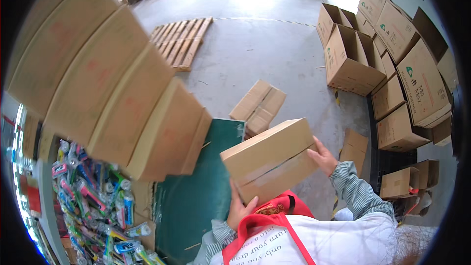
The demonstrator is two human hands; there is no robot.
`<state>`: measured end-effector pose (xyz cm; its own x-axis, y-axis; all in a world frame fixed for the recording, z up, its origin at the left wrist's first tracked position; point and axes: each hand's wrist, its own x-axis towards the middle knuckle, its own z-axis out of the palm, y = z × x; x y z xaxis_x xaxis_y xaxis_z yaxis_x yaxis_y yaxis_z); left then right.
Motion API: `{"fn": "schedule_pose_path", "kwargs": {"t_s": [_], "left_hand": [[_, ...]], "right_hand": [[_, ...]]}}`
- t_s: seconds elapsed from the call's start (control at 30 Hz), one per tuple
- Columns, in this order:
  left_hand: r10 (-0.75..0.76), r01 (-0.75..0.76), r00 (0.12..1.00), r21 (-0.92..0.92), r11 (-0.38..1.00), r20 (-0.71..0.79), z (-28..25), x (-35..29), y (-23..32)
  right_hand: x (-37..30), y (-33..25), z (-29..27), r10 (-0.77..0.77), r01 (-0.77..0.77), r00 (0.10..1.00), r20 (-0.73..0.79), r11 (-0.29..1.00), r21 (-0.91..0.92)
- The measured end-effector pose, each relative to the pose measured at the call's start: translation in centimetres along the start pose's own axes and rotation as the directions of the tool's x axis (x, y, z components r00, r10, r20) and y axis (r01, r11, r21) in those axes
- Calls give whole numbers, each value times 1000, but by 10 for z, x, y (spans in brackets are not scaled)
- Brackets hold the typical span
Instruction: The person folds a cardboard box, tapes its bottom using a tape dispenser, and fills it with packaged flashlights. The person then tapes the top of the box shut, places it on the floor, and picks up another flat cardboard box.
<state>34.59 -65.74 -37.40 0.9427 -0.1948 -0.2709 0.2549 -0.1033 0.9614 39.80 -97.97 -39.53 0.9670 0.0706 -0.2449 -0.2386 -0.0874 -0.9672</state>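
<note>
A taped brown cardboard box (pixel 272 159) is held up in front of my body, tilted, between both hands. My left hand (pixel 239 208) grips its near lower left corner, thumb on the taped face. At the box's right end, my right hand (pixel 324 157) presses with its fingers against the edge. Beyond it, another closed carton (pixel 260 103) rests lower down, with more cardboard just under it. To the left of the held box lies a green tabletop (pixel 196 201).
Tall stacked cartons (pixel 113 78) rise at the left. Below them is a heap of colourful packaged items (pixel 95 201). Open divided boxes (pixel 353 61) and piled cartons (pixel 422 83) line the right. A wooden pallet (pixel 181 41) lies on the grey floor (pixel 245 44).
</note>
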Motion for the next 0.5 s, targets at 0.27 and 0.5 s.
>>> {"fn": "schedule_pose_path", "kwargs": {"t_s": [0.27,0.5], "left_hand": [[-282,403,860,-229,886,425,143,172,-99],[-782,850,523,-275,450,339,188,262,-249]], "right_hand": [[28,109,-158,414,-416,861,-295,907,59],[153,265,-185,800,-817,577,-164,560,-140]]}}
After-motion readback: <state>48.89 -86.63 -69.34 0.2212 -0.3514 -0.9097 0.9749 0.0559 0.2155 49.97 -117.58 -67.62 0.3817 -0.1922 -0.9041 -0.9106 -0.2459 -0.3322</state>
